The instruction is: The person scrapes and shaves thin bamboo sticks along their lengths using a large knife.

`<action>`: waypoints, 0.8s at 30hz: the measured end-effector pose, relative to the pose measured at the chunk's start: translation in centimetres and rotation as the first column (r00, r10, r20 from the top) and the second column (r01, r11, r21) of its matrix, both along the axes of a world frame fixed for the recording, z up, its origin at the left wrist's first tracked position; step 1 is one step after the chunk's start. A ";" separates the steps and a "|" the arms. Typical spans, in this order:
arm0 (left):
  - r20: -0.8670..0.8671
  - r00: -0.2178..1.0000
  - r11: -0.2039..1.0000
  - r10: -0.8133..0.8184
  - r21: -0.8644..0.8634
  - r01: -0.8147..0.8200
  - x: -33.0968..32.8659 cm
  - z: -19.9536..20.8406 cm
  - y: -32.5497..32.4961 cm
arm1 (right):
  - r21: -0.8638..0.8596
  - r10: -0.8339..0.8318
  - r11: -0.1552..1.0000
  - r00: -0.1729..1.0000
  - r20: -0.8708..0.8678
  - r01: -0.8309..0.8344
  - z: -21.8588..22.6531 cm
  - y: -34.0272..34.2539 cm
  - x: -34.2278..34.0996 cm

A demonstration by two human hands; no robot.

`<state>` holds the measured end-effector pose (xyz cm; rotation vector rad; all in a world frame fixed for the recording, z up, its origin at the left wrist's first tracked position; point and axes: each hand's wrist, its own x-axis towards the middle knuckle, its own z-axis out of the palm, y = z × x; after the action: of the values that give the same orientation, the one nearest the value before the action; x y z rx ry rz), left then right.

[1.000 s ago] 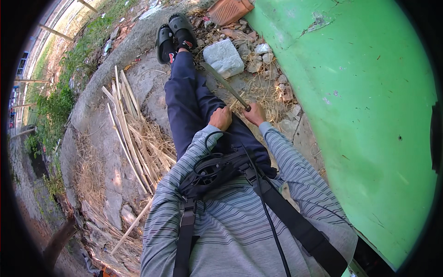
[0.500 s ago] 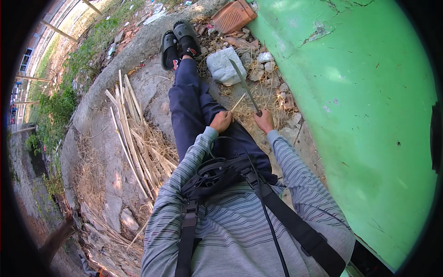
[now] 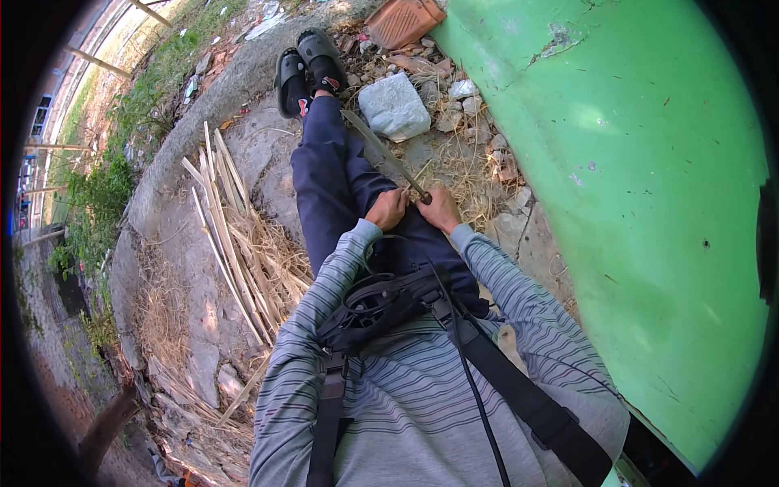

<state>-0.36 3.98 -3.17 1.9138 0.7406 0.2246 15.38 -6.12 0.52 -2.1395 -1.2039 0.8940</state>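
Observation:
My right hand [image 3: 441,212] is closed round the dark handle of a long knife [image 3: 383,151]. The blade slants up and to the left over my trouser legs, its tip close to my shoes. My left hand [image 3: 388,209] is closed beside it, above my thighs, the two hands nearly touching. A thin pale bamboo strip [image 3: 423,169] pokes out just beyond the knife near its handle; most of it is hidden by the blade and my fingers. On the ground to my left lies a bundle of split bamboo strips [image 3: 235,235] with curly shavings around it.
A whitish stone block [image 3: 395,106] sits on the ground right of my shins, among rubble. Beyond it lies a broken orange brick [image 3: 404,22]. A bright green wall [image 3: 633,203] rises along my right side. A curved concrete edge [image 3: 182,142] runs on the left.
My right hand has moved left to my left hand. The knife has swung leftward across the strip, from over the block to over my legs.

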 end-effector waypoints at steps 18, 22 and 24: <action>-0.060 0.996 0.986 0.059 0.158 -0.049 0.1 -0.8 -0.2 | -0.047 0.001 0.999 0.994 0.110 0.004 -3.1 1.5 0.3; -0.047 0.999 0.970 0.017 0.243 -0.005 -0.2 -1.2 0.1 | -0.076 -0.036 0.996 0.997 0.072 0.042 -4.0 2.0 1.9; -0.037 0.999 0.971 0.035 0.237 -0.025 -0.1 -1.2 0.0 | -0.053 -0.012 0.998 1.000 0.025 0.013 -4.1 1.8 0.7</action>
<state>-0.45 3.94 -4.40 2.1387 0.7999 0.3047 16.06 -4.37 -3.59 -2.2037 -1.1898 0.9067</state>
